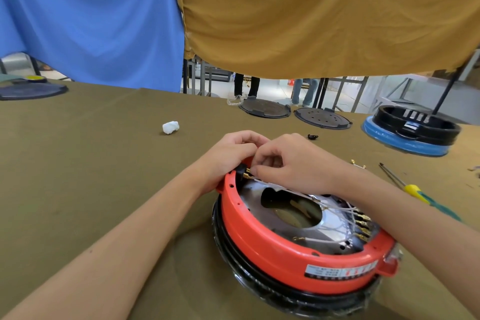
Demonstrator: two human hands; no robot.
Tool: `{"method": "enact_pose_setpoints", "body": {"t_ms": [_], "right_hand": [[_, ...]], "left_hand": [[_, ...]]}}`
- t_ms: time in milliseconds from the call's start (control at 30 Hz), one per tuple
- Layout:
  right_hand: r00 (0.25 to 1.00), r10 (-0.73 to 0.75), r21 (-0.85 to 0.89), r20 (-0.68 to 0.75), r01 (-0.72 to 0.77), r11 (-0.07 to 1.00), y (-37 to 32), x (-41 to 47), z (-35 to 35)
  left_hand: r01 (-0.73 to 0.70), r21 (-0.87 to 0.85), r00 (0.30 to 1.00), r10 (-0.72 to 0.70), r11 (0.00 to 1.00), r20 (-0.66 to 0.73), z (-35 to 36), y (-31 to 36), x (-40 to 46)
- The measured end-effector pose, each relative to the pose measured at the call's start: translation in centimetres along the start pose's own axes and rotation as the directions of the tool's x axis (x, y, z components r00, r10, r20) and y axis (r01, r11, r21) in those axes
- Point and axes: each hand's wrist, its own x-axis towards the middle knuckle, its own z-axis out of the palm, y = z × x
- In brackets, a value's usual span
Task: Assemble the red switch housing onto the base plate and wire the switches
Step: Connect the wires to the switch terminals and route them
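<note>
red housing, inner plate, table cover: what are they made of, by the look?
Red housing: likely moulded plastic, semi-gloss; soft highlights, rounded edges, moulded holes.
Inner plate: probably sheet metal, bare silvery finish; mirror-like glare around the oval cutout.
Table cover: woven cloth, matte olive; creases and folds, no shine.

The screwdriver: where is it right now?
In the head view, the screwdriver lies on the table at right, beyond the right forearm, untouched.
</note>
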Motion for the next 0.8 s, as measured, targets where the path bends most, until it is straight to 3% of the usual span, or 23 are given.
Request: {"method": "enact_pose_setpoints", "body": {"t_ms": [133,300,467,800], "right_hand": [[0.999,0.011,0.014,-0.041,-0.010,1.000,0.3,-0.1,-0.4],[0.995,0.081,0.177,-0.064,-0.069,0.982,0.9,-0.2,-1.4],[0.997,0.078,0.154,-0.001,-0.077,0.985,1.3,-0.4,-1.7],[0.992,0.117,0.222,-0.042,-0.105,0.969,2.4,-1.7,-3.1]], "left_hand": [[0.015,0.016,1.000,-0.015,1.000,0.000,0.0,-0.2,0.2],[0.012,0.026,1.000,-0.012,1.000,0.006,0.0,0.0,0.0],[0.024,0.059,1.000,-0.024,0.998,0.000,-0.1,0.1,0.1],[0.050,0.065,0.999,-0.050,0.997,-0.004,0.0,0.6,-0.3]]}}
